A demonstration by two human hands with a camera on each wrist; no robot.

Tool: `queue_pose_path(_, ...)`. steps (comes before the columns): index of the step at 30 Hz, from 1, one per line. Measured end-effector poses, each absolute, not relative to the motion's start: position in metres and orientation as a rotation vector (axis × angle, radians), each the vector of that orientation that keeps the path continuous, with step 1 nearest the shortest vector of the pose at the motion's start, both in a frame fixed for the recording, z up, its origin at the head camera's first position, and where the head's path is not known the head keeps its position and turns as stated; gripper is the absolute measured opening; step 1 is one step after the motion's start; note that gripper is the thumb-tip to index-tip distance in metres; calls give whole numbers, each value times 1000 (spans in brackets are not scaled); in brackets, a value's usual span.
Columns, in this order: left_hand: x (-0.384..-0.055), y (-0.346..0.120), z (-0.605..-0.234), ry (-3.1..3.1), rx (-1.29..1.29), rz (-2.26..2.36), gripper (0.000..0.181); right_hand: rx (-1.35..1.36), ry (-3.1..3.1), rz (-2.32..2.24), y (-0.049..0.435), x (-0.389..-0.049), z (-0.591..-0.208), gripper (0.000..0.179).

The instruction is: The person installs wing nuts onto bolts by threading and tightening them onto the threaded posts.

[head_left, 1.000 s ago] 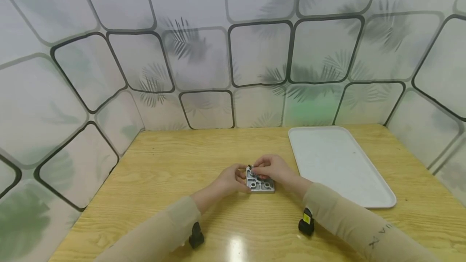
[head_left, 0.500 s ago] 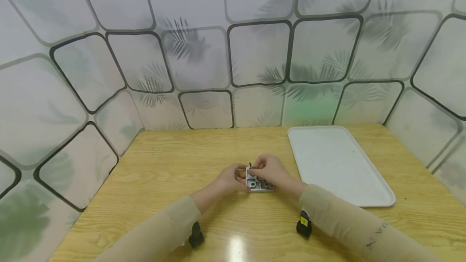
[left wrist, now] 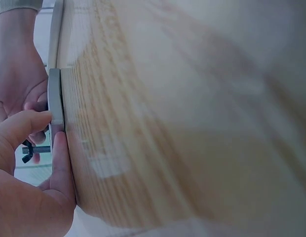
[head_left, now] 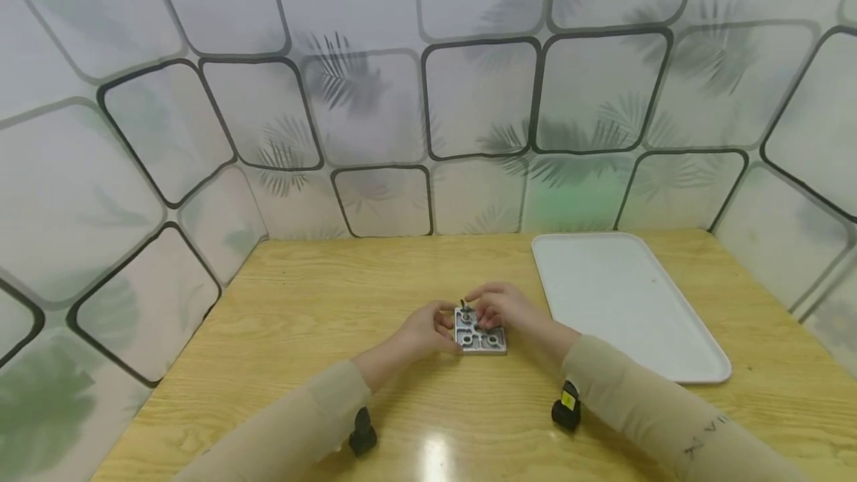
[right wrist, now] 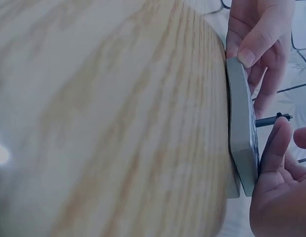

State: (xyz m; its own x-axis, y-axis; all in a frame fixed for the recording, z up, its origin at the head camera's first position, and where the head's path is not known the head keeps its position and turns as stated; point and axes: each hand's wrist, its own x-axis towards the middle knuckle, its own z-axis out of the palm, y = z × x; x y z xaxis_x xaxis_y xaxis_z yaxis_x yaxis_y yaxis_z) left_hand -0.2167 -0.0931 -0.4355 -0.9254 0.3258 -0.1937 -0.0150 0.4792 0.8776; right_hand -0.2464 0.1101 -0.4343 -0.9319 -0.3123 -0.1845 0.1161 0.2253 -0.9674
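Plate [head_left: 479, 341] wants firm bracing for this step, which I read as hand-turning the wing bolt [right wrist: 266, 121]. I'd let my left hand [head_left: 423, 329] do only the clamping, hard against the 9 o'clock edge, so torque doesn't walk it across the table [head_left: 321, 281]. Right side: light thumb-and-forefinger turns, centred on the bolt axis, no side load, or it may bind. Check squareness between turns; right now the bolt stands roughly square to the plate.

Finger state: left is gripping the plate by its edge, thumb at the 7 o'clock corner. My right hand [head_left: 510, 309] has thumb and forefinger parted; whether either touches the bolt, can't tell.

Positions, head view: bolt is at the plate's 11 o'clock corner. That's 9 o'clock from my right hand, just beside the forefinger tip, and about 3 o'clock from my left fingertips. White tray [head_left: 616, 296] sits at 2 to 3 o'clock of the plate.
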Motion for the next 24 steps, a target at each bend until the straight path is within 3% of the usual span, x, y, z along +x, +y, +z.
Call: queue_pose_path(24, -217, -91, -435, 2395, 225, 1422, 82, -270, 2352, -1583, 111, -246, -440, 36)
